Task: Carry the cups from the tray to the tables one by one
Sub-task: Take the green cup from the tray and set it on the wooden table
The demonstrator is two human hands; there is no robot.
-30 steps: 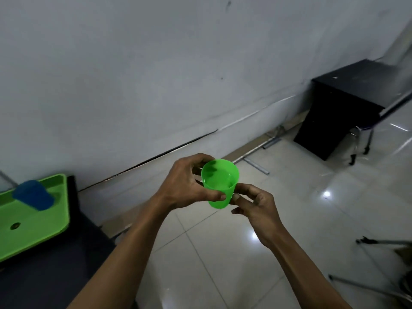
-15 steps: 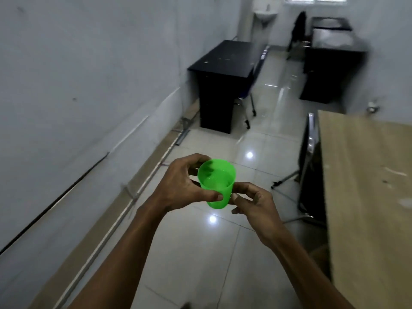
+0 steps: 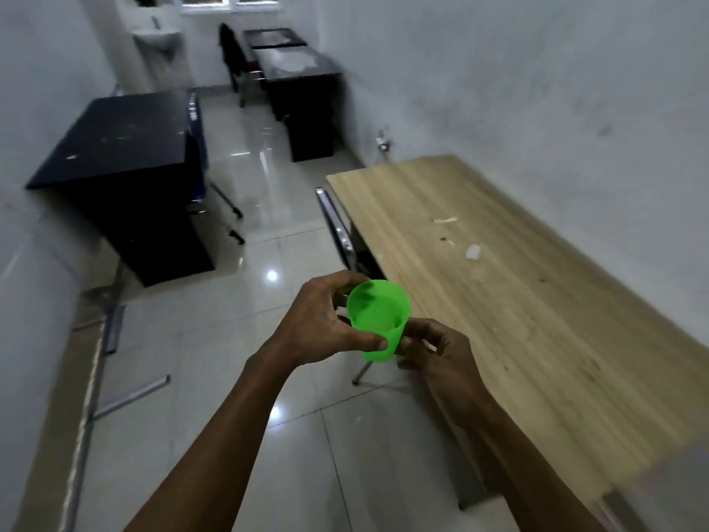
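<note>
A green cup (image 3: 378, 320) sits upright in both hands, held in the air over the tiled floor (image 3: 215, 339) just off the near left edge of the wooden table (image 3: 498, 301); it does not touch the table; the cup's mouth faces up and a pale, watery sheen shows inside it, though what it holds cannot be told for certain. The left hand (image 3: 326, 320) wraps the cup from the side away from the wooden table, its thumb pressed across the front of the cup wall and its fingers curled round the far side near the rim; the right hand (image 3: 437, 351) is on the table side of the cup, lower down, its fingertips curled in against the cup's base; both hands are clamped on the cup. Both forearms reach up from the bottom of the view. On the wooden table, well beyond the cup, lie a few small pale scraps (image 3: 472, 250); a chair (image 3: 337, 224) with a metal frame stands tucked against the table's left edge. Across the floor from the wooden table stands a black desk (image 3: 115, 147) against the left wall; further back from the wooden table, along the right wall, stand more dark desks (image 3: 295, 67); a small white sink (image 3: 155, 36) hangs on the far wall.
</note>
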